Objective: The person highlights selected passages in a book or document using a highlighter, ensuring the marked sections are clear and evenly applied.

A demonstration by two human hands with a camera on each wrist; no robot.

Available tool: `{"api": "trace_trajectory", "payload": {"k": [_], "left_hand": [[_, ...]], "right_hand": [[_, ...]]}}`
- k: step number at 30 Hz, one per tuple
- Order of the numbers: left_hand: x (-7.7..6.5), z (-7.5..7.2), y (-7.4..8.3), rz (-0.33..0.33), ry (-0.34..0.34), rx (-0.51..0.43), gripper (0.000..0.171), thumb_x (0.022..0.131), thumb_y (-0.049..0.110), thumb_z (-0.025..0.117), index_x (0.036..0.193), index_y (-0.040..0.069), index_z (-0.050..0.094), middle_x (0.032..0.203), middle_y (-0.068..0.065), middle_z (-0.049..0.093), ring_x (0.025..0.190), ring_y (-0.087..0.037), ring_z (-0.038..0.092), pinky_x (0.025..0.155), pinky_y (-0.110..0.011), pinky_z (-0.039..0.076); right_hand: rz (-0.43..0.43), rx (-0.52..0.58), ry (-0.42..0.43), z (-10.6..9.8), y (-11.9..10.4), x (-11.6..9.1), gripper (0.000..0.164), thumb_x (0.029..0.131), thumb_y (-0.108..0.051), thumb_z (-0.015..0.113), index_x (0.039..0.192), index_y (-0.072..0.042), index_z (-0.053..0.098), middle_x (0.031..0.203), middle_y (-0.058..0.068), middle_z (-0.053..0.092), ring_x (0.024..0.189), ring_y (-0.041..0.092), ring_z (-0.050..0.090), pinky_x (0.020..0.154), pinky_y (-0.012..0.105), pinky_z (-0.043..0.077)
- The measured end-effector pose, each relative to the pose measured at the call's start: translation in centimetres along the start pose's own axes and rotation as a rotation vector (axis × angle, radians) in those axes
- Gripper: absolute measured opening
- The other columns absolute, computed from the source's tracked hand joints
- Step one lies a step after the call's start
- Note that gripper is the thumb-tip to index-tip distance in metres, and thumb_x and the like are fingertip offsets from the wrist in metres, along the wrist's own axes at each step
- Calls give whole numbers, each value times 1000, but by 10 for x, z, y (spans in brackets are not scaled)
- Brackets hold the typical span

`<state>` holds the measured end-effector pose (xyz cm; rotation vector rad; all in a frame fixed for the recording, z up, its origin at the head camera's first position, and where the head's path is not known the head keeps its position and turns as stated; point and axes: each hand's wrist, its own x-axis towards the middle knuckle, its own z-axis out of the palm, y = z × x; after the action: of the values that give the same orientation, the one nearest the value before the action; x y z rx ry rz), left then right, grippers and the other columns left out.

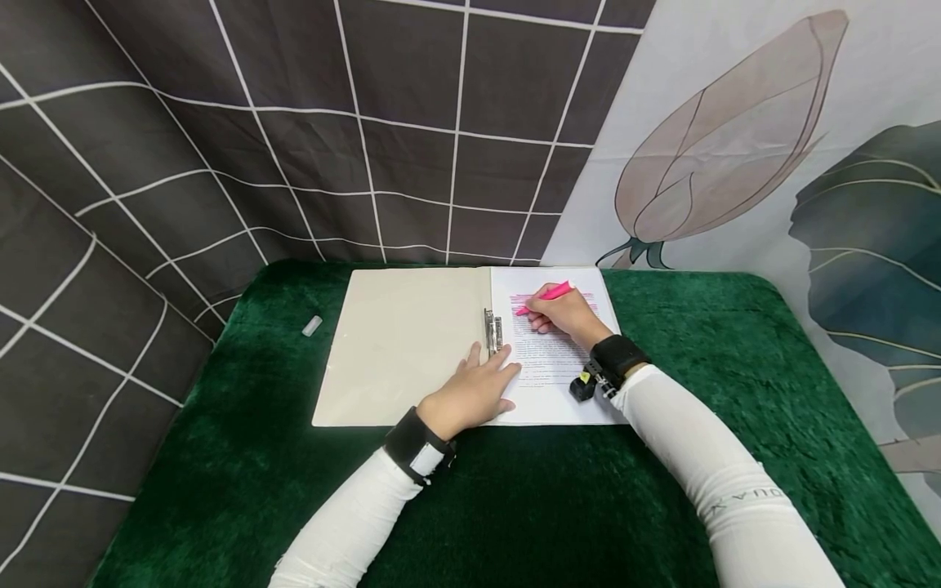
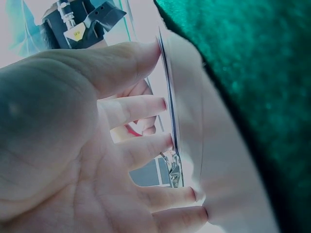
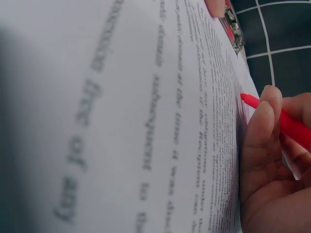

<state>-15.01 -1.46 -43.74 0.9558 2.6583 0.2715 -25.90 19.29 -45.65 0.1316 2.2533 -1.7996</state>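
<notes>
An open binder (image 1: 404,347) lies with its metal clip (image 1: 493,331) at the fold. On its right side is a printed sheet (image 1: 544,359), its upper lines marked in pink. My right hand (image 1: 562,314) pinches a pink highlighter (image 1: 556,291), its tip at the marked lines near the sheet's left edge. In the right wrist view the highlighter (image 3: 294,130) shows red, with its tip at the paper. My left hand (image 1: 470,392) rests with spread, nearly straight fingers across the fold, below the clip. In the left wrist view its palm (image 2: 58,136) faces the camera.
The binder lies on a dark green plush cloth (image 1: 243,465). A small whitish block (image 1: 312,326) sits left of the binder. Behind the table hang a dark cloth with a white grid (image 1: 412,65) and a white, leaf-patterned cloth (image 1: 720,147).
</notes>
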Motion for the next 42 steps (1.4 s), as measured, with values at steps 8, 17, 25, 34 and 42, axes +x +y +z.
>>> {"api": "trace_trajectory", "payload": {"k": [8, 17, 25, 34, 42], "left_hand": [[-1, -1, 0, -5, -4, -5, 63, 93, 38, 61, 148, 14, 41, 161, -16, 21, 138, -56, 17, 106, -66, 33], [-1, -1, 1, -5, -9, -16, 64, 93, 37, 62, 148, 14, 41, 161, -16, 21, 138, -56, 16, 107, -66, 31], [0, 0, 0, -5, -5, -18, 63, 93, 37, 62, 148, 14, 41, 161, -16, 21, 139, -56, 16, 106, -66, 31], [0, 0, 1, -6, -7, -17, 63, 93, 37, 62, 148, 14, 41, 161, -16, 21, 139, -56, 15, 107, -66, 31], [0, 0, 1, -6, -8, -19, 63, 93, 37, 61, 148, 14, 41, 162, -16, 21, 139, -56, 15, 107, -66, 31]], "right_hand": [[-1, -22, -8, -4, 1, 1, 21, 88, -16, 69, 97, 2, 60, 65, 1, 68, 52, 10, 64, 49, 18, 55], [-9, -26, -1, -4, 1, -2, 19, 90, -15, 67, 97, 1, 59, 66, 1, 68, 53, 9, 64, 49, 17, 55], [-7, -29, 0, -4, 1, -3, 19, 90, -15, 67, 97, 1, 59, 66, 1, 68, 53, 9, 64, 49, 17, 55], [3, -51, 3, -7, 2, -2, 22, 90, -17, 68, 100, 1, 60, 66, -1, 68, 53, 8, 64, 50, 18, 55], [6, -48, 0, -8, 2, -3, 23, 90, -17, 68, 101, 2, 60, 67, 1, 69, 53, 8, 65, 50, 18, 55]]}}
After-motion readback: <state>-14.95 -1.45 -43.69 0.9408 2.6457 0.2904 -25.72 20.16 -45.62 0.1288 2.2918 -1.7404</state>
